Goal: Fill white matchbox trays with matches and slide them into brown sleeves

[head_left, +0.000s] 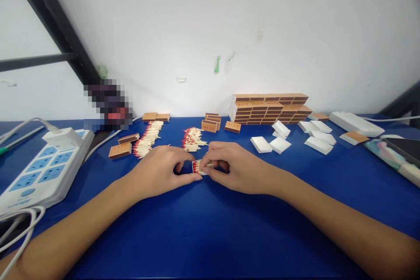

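A small white matchbox tray (pixel 198 166) with red-tipped matches in it lies on the blue table (pixel 210 232), between my two hands. My left hand (pixel 163 169) curls round its left end, thumb and fingers pinched on it. My right hand (pixel 236 167) is closed on its right end, fingertips pressing on the matches. Just beyond my hands lie two loose heaps of red-tipped matches (pixel 192 138), the other heap (pixel 148 138) further left.
Brown matchbox sleeves are stacked (pixel 269 108) at the back wall; a few more lie loose (pixel 120 150). White empty trays (pixel 280 144) are scattered at right. A white power strip (pixel 46 167) with cables sits at left, a phone (pixel 400 151) at far right.
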